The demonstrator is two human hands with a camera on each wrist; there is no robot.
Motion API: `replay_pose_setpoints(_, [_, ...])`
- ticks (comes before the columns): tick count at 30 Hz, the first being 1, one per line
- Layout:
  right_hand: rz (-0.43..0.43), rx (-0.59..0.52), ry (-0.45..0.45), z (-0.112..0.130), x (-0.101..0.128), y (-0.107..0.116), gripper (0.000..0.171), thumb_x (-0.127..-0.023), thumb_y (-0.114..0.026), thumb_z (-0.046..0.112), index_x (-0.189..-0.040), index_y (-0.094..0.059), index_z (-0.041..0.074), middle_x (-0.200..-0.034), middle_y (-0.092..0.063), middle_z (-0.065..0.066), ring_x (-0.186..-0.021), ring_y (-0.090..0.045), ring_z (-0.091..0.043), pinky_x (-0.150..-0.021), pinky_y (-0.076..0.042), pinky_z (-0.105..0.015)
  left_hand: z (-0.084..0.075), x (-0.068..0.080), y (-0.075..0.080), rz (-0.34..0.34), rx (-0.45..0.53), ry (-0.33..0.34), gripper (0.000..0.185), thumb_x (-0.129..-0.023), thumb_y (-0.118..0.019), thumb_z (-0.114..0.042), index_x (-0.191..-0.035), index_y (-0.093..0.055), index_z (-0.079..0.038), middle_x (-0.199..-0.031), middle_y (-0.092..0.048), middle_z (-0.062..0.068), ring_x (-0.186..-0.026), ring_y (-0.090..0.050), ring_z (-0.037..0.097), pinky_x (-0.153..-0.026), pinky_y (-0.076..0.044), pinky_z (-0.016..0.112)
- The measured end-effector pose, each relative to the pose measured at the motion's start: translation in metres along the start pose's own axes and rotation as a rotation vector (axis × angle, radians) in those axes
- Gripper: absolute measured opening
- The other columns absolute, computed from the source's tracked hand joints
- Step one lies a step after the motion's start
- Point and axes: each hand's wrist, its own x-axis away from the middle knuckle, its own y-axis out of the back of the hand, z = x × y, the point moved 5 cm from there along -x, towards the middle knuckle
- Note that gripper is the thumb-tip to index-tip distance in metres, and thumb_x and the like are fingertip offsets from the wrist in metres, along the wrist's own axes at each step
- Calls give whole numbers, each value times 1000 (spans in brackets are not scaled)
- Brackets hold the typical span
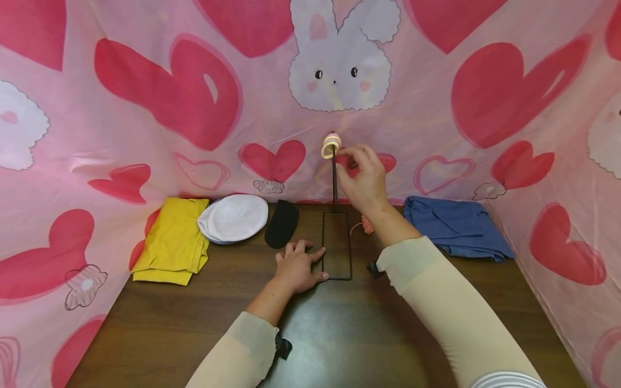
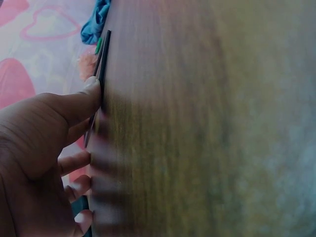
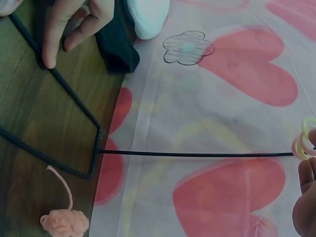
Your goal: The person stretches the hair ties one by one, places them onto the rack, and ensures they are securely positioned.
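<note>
The step in hand looks like handling the pink and yellow hair ties (image 1: 332, 139) at the top of the black wire stand (image 1: 335, 186), where they seem to loop around its upright (image 3: 197, 155); whether they are going on or coming off cannot be told. The right hand (image 1: 367, 183) has its fingers curled in what looks like a pinch on the ties' edge, while the left hand (image 1: 297, 268), fingers spread and mostly straight, touches the base (image 3: 74, 98) on the worktop (image 1: 339, 339). The next move probably calls for light sliding along the upright, with the left hand bracing the base against tipping
</note>
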Motion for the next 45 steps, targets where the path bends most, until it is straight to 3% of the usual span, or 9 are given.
replay_pose_setpoints(10, [53, -30, 5, -4, 21, 16, 18, -86, -79, 3, -102, -75, -1, -101, -66, -14, -81, -69, -25, -77, -58, -41, -1, 1, 1, 3, 0, 2, 71, -89, -73, -62, -153, -51, -39, -155, -41, 4, -138, -35, 35, -97, -30, 59])
replay_pose_setpoints(17, [82, -35, -1, -7, 45, 30, 19, -85, -82, 3, -103, -76, 1, -102, -67, -12, -84, -67, -23, -81, -53, -35, -1, 1, 0, -1, -10, -2, 72, -89, -73, -62, -153, -51, -39, -155, -41, 4, -138, -35, 35, -96, -30, 59])
replay_pose_setpoints(26, [140, 24, -8, -11, 73, 50, 26, -84, -85, 7, -109, -77, 4, -105, -68, -9, -92, -64, -22, -80, -55, -38, -1, 0, -1, 1, -6, 0, 71, -89, -73, -61, -153, -51, -40, -156, -40, 4, -140, -34, 36, -98, -29, 61])
replay_pose_setpoints(33, [225, 40, -36, -17, 94, 63, 28, -84, -85, 9, -111, -77, 7, -110, -70, -8, -95, -61, -20, -81, -47, -20, -1, 1, 1, 7, -4, -5, 71, -90, -73, -61, -154, -51, -39, -156, -40, 5, -139, -34, 36, -97, -29, 60])
replay_pose_setpoints(45, [352, 98, -60, -30, 135, 81, 39, -81, -88, 9, -119, -76, 6, -120, -71, -6, -114, -66, -27, -94, -49, -38, -3, 3, 3, 1, 11, -10, 71, -90, -74, -60, -153, -52, -38, -155, -41, 5, -140, -34, 37, -97, -29, 61])
